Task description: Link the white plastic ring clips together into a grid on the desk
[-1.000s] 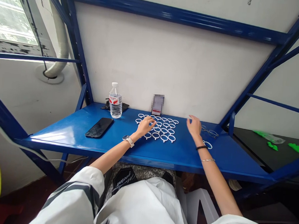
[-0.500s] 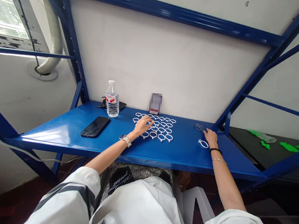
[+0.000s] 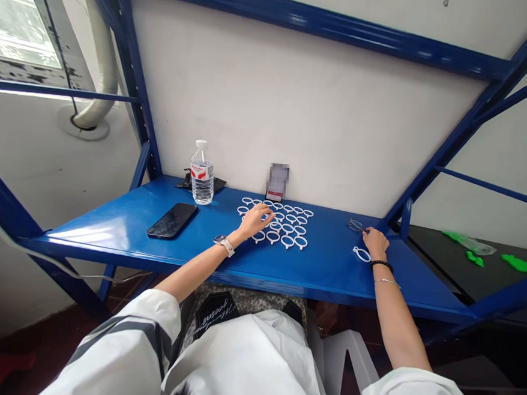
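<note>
Several white plastic rings (image 3: 289, 223) lie in rows on the blue shelf (image 3: 322, 268). My left hand (image 3: 255, 221) rests on the left part of these rows, fingers stretched out over the rings. My right hand (image 3: 375, 242) lies at the right of the shelf with curled fingers. It sits between a single white ring (image 3: 359, 253) and a pair of glasses (image 3: 356, 225). What the right fingers hold, if anything, is hidden.
A black phone (image 3: 172, 220) lies at the left, a water bottle (image 3: 202, 174) stands behind it. A small card stand (image 3: 277, 183) leans at the wall. Blue frame posts rise at both sides. Green parts (image 3: 518, 261) lie on a dark table to the right.
My right hand left the air beside the rows and came down at the right by the lone ring and the glasses. My left hand stayed on the rings.
</note>
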The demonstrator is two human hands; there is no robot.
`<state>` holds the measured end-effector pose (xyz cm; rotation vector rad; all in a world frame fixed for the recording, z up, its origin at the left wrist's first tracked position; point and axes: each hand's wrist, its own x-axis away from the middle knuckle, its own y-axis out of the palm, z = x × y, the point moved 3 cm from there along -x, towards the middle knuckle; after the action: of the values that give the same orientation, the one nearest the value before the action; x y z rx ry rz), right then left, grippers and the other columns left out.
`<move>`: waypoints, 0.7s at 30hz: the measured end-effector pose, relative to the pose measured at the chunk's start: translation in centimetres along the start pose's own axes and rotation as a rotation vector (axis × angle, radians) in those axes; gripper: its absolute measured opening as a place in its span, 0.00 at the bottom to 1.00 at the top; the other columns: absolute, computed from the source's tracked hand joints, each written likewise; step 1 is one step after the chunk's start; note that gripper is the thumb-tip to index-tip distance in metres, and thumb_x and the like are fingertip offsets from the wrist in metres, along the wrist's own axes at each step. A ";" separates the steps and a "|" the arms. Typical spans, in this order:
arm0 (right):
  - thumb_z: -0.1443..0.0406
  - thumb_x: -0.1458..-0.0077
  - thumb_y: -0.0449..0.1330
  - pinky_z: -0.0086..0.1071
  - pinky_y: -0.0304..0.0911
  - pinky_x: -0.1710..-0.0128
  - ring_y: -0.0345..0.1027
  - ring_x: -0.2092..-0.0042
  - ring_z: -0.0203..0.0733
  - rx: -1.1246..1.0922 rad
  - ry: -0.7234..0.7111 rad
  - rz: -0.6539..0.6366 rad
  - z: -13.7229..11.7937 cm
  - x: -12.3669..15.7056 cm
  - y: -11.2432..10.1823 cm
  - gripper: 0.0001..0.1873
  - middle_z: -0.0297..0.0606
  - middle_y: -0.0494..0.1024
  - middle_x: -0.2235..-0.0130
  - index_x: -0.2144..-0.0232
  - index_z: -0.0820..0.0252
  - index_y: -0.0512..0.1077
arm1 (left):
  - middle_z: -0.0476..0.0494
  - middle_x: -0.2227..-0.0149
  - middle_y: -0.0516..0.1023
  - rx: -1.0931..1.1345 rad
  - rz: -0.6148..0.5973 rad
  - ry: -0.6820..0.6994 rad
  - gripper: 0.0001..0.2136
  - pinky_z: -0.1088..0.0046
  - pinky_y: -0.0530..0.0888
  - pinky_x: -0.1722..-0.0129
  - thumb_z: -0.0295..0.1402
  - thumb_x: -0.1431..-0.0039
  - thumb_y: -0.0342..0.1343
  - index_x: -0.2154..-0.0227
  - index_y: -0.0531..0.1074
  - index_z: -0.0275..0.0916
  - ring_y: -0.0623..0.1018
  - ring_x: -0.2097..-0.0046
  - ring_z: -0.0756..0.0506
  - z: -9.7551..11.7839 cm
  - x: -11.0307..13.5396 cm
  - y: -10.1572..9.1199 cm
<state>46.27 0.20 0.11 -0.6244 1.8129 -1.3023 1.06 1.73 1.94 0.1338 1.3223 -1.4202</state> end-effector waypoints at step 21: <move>0.61 0.42 0.51 0.38 0.64 0.54 0.72 0.56 0.47 -0.779 -0.677 -0.086 -15.5 7.9 -5.3 0.14 0.41 0.80 0.60 0.65 0.58 0.76 | 0.42 0.64 0.76 -0.014 -0.017 0.024 0.16 0.70 0.72 0.66 0.42 0.35 0.47 0.65 0.75 0.37 0.74 0.61 0.45 -0.2 0.0 0.3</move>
<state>28.68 0.68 4.86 -1.3729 1.6558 -0.2876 1.16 1.97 1.69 0.1312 1.3562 -1.4268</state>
